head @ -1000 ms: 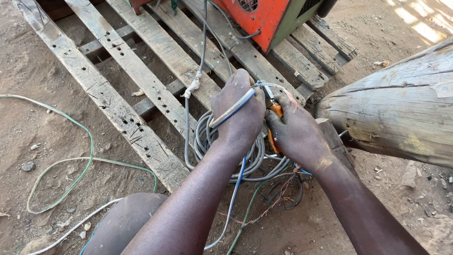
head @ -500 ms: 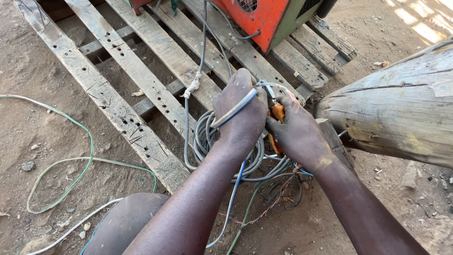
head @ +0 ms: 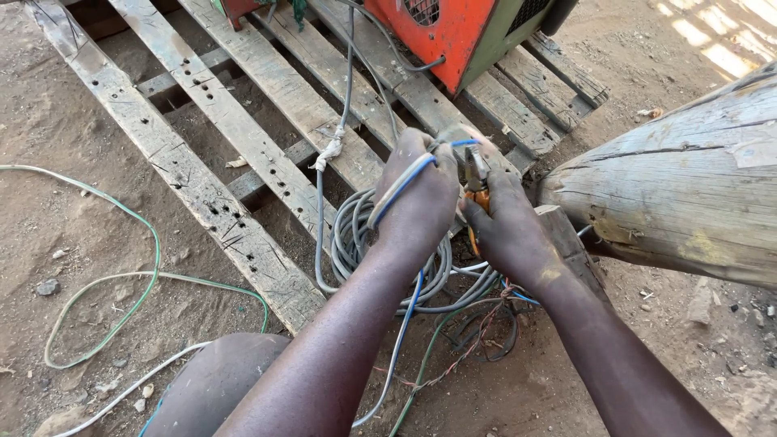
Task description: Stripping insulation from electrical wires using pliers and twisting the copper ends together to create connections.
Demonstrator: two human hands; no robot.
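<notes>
Far left of the frame: a loose green wire [head: 121, 279] looping over the dirt ground [head: 48, 121], with a pale wire [head: 129, 390] curling beside it at lower left. Just right of that, a weathered wooden pallet [head: 218, 113] running diagonally from upper left toward centre. At centre, a coil of grey cable [head: 350, 235] lying at the pallet's edge. Above it, left hand [head: 417, 198] clenched around a grey-and-blue wire [head: 401, 188], which arches over the knuckles and trails down past the forearm. Right beside it, almost touching, right hand [head: 506, 231] closed on orange-handled pliers [head: 476, 184], metal nose up near the wire's end at the left fingers [head: 421, 146]. Compared with half a second and a second earlier, hardly any change: both hands in the same spot, same grips, pliers at the same place on the wire. Judging by that, work on the wire end in progress, not finished. Top centre, an orange machine casing [head: 441, 28]; at right, a thick pale log [head: 680, 182].
</notes>
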